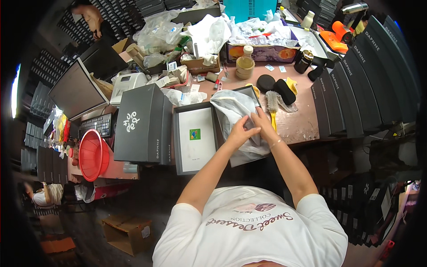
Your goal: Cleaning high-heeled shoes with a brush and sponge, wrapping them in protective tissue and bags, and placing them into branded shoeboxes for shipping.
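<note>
Head view: left hand (240, 131) and right hand (262, 124) are both pinching white wrapping paper (235, 111) inside the open grey box (249, 129), folding apparently half done, lid (194, 138) lying alongside.

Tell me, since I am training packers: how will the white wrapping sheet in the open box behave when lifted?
The white wrapping sheet looks thin and crumpled, so it is probably floppy and light. Both hands, left hand and right hand, pinch it, so it likely creases easily.

Lid (194, 139) left of open box (249, 91); brush (271, 105) right.
</note>
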Available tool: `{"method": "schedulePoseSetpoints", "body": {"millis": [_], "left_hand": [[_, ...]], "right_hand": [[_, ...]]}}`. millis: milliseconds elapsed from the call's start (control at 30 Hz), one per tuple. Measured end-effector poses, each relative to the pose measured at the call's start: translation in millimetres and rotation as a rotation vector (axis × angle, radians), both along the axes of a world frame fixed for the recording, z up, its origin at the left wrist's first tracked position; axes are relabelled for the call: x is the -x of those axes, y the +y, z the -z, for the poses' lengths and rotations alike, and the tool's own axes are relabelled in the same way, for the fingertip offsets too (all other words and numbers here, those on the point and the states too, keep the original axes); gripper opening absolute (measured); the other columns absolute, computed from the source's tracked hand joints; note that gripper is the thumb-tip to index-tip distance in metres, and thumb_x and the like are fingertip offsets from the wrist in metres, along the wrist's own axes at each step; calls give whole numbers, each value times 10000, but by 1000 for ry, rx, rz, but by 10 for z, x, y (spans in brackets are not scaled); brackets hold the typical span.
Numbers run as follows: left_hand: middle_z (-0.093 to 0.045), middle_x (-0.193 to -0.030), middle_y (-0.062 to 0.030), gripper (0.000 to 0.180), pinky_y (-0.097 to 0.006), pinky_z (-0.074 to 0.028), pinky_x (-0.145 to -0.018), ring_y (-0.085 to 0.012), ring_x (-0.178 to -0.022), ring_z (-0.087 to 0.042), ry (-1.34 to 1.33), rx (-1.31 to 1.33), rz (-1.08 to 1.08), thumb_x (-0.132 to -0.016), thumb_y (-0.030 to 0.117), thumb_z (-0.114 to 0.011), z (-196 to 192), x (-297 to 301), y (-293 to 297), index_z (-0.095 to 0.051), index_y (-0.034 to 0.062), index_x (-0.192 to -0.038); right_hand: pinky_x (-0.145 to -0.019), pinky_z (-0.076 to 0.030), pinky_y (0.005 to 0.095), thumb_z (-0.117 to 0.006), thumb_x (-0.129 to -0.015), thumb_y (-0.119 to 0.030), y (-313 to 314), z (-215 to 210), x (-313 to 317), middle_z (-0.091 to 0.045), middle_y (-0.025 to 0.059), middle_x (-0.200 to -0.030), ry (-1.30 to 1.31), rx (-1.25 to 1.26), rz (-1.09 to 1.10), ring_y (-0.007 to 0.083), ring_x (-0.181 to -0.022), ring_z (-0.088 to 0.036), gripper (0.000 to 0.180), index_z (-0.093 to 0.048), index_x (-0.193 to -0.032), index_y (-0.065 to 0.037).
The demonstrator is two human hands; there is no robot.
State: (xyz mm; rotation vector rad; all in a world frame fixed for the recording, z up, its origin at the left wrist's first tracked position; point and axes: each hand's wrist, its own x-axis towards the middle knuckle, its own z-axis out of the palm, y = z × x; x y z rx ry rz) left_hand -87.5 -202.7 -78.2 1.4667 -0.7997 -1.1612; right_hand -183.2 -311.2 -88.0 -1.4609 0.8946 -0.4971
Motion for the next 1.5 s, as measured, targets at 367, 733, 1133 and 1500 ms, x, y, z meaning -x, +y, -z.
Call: {"method": "schedulePoseSetpoints", "body": {"millis": [367,733,1133,1500], "left_hand": [[-420,-1353,-268,573,-488,-267,-1093,-407,-1310,-349,-1177,142,-257,-800,151,-647,-219,-726,99,-440,-90,-1277],[-440,-1309,-215,470,-595,-236,-1063,-372,-1291,-360,-1325,-23,-80,-761,189,-667,54,-846,41,-547,-17,-1166],[-559,-1179,-138,395,-597,-269,-1045,-313,-1202,-468,-1339,7,230,-755,103,-579,-244,-841,123,-566,11,-1139],[-588,-1047,-90,315,-539,-320,-1036,-273,-1095,-527,-1329,222,709,-728,35,-607,43,-79,308,-591,69,-1041]], "right_hand": [[-1025,-368,442,-647,-802,-115,231,-252,235,-434,265,-1344,226,865,-247,432,-1225,-434,524,-489,-1297,-46],[-858,-438,441,-518,-813,-69,327,-63,152,-443,194,-1291,509,1249,-415,359,-1205,-428,342,-537,-1154,-82],[-856,-429,435,-562,-775,-66,142,-201,187,-575,129,-1090,308,1357,-320,325,-1046,-532,261,-628,-1028,-65],[-858,-448,384,-668,-769,-85,263,-440,1039,-604,118,-999,207,857,-352,302,-964,-552,157,-646,-910,-21]]}}
